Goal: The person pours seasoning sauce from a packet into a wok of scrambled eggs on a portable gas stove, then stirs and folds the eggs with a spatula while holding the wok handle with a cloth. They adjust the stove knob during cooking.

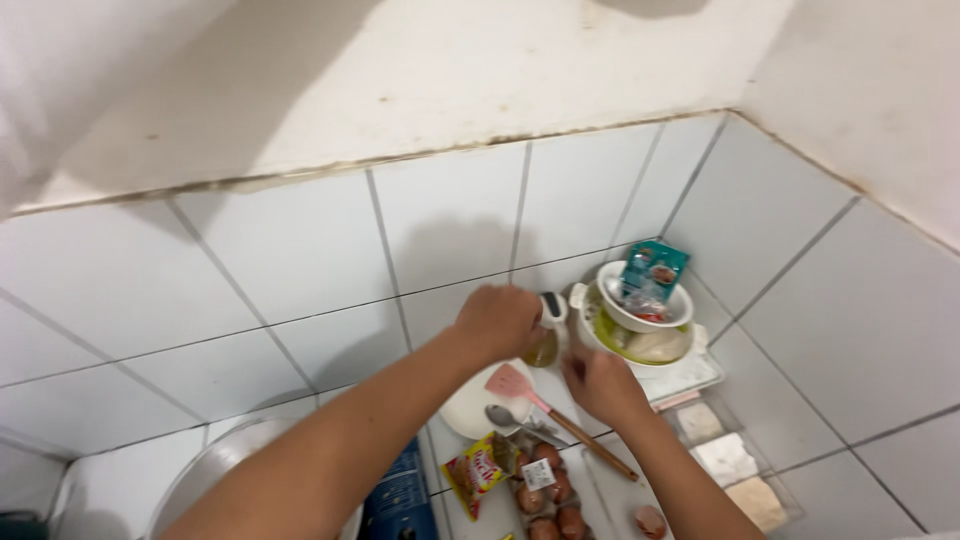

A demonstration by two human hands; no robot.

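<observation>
While both forearms extend over the white tiled corner counter (120, 480):
Left hand (497, 320): curled shut on small white-capped bottle of yellowish liquid (545, 340), held upright near wall tiles.
Right hand (603, 385): just beside bottle base; fingers bent, grip state cannot be told.
Below hands: white round plate (470, 405) carrying pink spatula with wooden handle (545, 405) and metal spoon (503, 417).
Right of bottle: stacked white and green bowls (640, 330).
Near edge: clear carton of brown eggs (545, 490), red-yellow sachet (478, 468).

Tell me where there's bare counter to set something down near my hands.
Little: a bare strip of counter between the egg carton and the clear compartment tray. Around the left hand and right hand, plate, pink spatula and stacked bowls crowd it.
</observation>
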